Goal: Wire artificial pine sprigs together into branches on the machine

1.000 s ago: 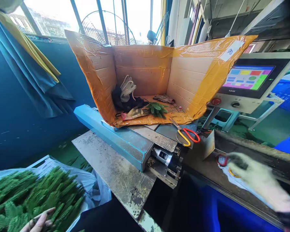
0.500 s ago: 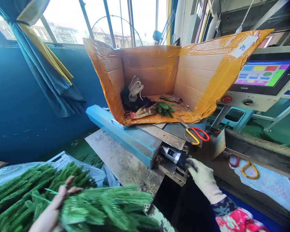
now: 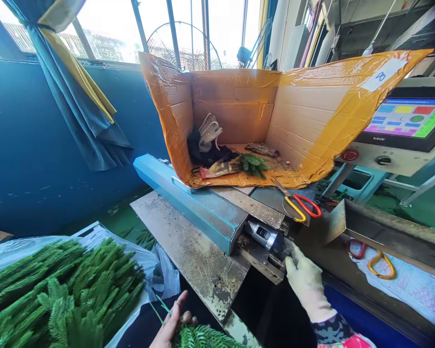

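My left hand [image 3: 174, 321] is bare and low in the middle, closed around the stems of a green artificial pine sprig [image 3: 206, 337], whose needles run off the bottom edge. Thin green stem ends stick up beside its fingers. A pale glove covers my right hand [image 3: 304, 275], whose fingertips are bent against the dark end of a metal spindle [image 3: 264, 235]. Whether those fingers pinch anything there is hidden. The spindle protrudes from a blue machine housing [image 3: 195, 208]. Many green sprigs [image 3: 76, 295] lie piled at the lower left.
An open cardboard box [image 3: 232, 113] sits on the machine, holding cloths and a small sprig. Red-and-yellow scissors [image 3: 297, 205] lie before it. To the right are a metal trough [image 3: 395, 237], another pair of scissors [image 3: 382, 266] and a control screen [image 3: 406, 116].
My left hand has moved right and down, away from the pile, with the sprig. My right hand stays at the spindle. The whole view has shifted slightly.
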`<state>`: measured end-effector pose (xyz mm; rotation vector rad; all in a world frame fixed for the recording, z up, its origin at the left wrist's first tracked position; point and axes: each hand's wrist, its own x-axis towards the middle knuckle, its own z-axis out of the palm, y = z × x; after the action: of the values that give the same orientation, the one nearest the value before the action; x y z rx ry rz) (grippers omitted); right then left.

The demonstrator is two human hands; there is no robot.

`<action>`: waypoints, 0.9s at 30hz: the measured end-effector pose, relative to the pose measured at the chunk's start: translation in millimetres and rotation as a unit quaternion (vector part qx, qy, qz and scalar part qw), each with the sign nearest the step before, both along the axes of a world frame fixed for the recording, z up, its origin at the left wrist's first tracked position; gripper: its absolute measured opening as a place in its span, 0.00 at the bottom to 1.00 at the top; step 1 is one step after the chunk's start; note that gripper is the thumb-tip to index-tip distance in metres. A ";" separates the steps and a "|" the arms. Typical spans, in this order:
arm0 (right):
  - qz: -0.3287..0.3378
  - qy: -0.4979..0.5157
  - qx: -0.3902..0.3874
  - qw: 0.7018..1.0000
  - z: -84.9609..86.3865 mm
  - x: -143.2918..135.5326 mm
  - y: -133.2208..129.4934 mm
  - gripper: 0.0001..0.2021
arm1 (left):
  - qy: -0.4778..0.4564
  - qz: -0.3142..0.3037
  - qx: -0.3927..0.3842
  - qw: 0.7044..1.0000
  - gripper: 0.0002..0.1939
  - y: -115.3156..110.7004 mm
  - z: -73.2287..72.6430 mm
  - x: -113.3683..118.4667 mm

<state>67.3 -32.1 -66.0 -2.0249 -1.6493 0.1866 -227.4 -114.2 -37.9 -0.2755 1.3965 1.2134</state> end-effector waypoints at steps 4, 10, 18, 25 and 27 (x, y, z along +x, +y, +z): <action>0.004 -0.005 0.010 1.000 7.7 5.4 -3.0 0.22 | -0.007 -0.046 0.102 0.994 0.17 -11.0 11.6 2.2; 0.121 0.095 -0.045 0.987 48.4 -15.5 -44.0 0.23 | -0.063 -0.050 0.125 0.989 0.24 -11.6 28.5 15.1; 0.461 0.291 -0.404 0.735 91.8 -88.9 -78.7 0.31 | -0.081 -0.077 0.155 0.982 0.19 -21.6 25.0 34.7; 0.393 0.470 -0.467 0.637 69.2 -100.5 -90.4 0.28 | -0.170 -0.045 0.207 0.962 0.23 -41.8 14.2 15.8; 0.368 0.503 -0.484 0.615 67.0 -100.2 -94.3 0.25 | -0.198 -0.037 0.231 0.952 0.23 -44.8 12.1 11.5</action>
<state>-32.9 -126.4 0.9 -0.9757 -1.4523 2.4181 -215.9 -159.0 -25.8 -0.1252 0.7445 1.2980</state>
